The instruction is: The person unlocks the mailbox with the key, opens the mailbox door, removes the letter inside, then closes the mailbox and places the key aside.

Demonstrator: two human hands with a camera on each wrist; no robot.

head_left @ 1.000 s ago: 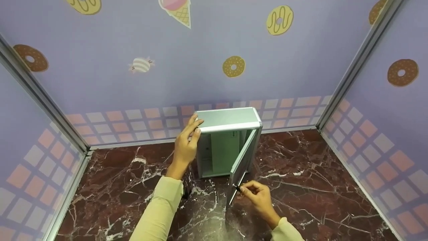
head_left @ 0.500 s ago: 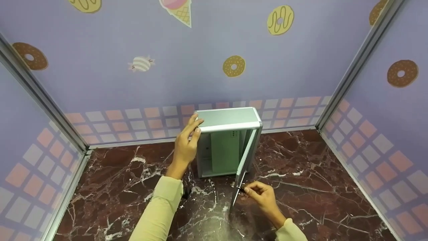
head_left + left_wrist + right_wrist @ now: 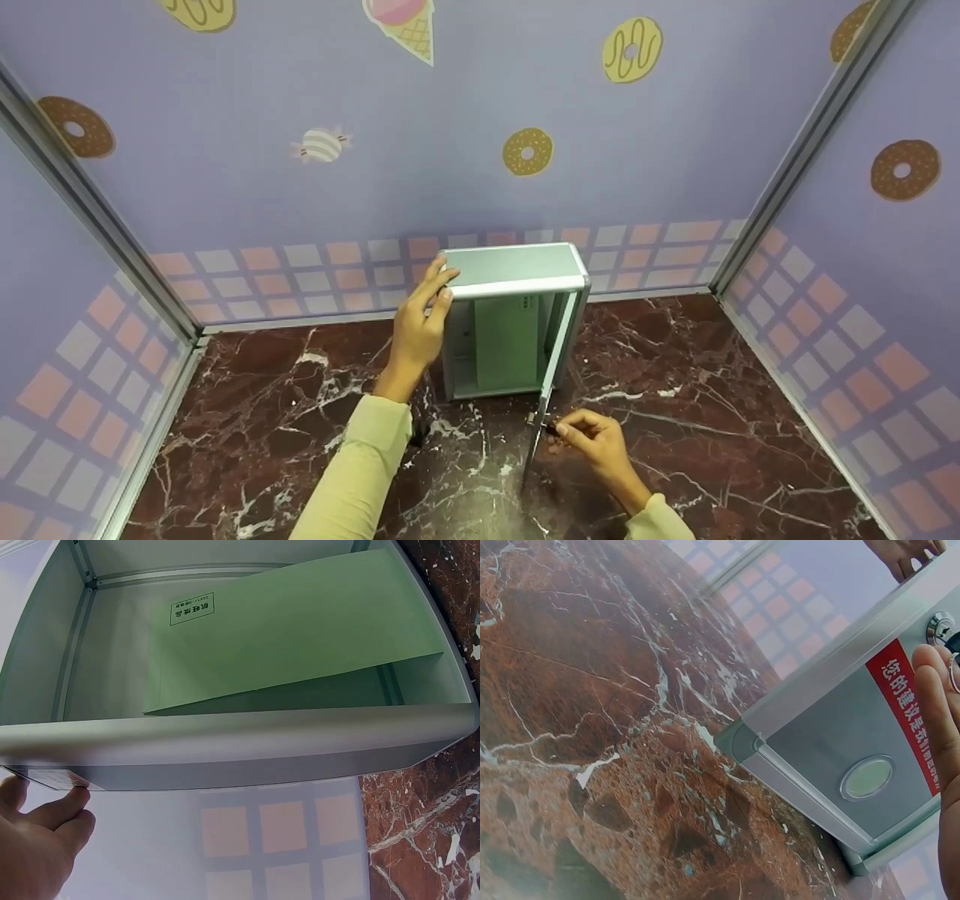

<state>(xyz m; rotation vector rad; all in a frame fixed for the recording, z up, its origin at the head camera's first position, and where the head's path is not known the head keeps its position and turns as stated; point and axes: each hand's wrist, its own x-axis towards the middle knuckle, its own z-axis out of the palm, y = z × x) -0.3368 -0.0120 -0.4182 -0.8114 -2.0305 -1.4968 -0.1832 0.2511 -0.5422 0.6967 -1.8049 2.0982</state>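
Observation:
A silver metal suggestion box (image 3: 517, 266) stands upright near the back wall. Its door (image 3: 556, 352) hangs open toward the person, on the right side. Inside leans a green envelope (image 3: 292, 630) with a small printed label. My left hand (image 3: 418, 334) grips the box's top left corner, fingers over the top edge and thumb at the front. At the door's free edge my right hand (image 3: 596, 442) pinches a black-headed key (image 3: 953, 643) at the round lock (image 3: 939, 627). A metal ring (image 3: 954, 673) hangs from the key. The door's outer face carries a red strip (image 3: 907, 712) with white writing.
The box stands on a dark red marbled tabletop (image 3: 675, 420). Behind it rises a lilac wall (image 3: 420, 180) with printed sweets and tiles; similar panels flank both sides. A small dark object (image 3: 418, 433) shows beside the left cuff.
The door has swung further open to the right, with my right hand moving rightward along with the key. My left hand has stayed on the box's corner.

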